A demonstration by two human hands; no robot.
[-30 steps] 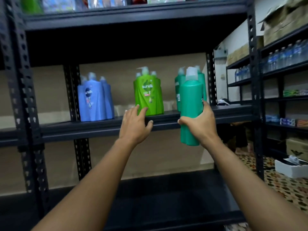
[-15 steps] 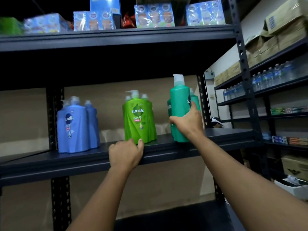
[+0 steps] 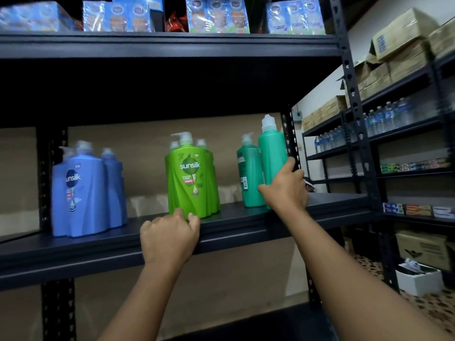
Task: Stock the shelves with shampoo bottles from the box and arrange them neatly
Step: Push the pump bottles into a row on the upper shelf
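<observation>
We stand at a dark metal shelf (image 3: 246, 226) in a stockroom, both arms raised to its middle tier. Our right hand (image 3: 285, 188) wraps its fingers and thumb around the lower body of a teal shampoo bottle (image 3: 272, 153), which stands upright at the right end of the tier, touching a second teal bottle (image 3: 250, 173) just to its left; whether its base has met the shelf we cannot tell, since the hand hides it. Our left hand (image 3: 170, 238) curls its fingers over the front edge of the tier, gripping the shelf, its fingertips just in front of the cluster of light green Sunsilk bottles (image 3: 192, 178) at the middle. A group of blue Sunsilk bottles (image 3: 81, 193) stands well apart to the left, somewhat blurred. The three colour groups sit in a row with bare shelf between them. On the tier above, shrink-wrapped blue packs (image 3: 216, 16) line the edge. To the right, further racks carry cardboard cartons (image 3: 398, 52), bottled water (image 3: 384, 116) and small boxed goods (image 3: 416, 166).
</observation>
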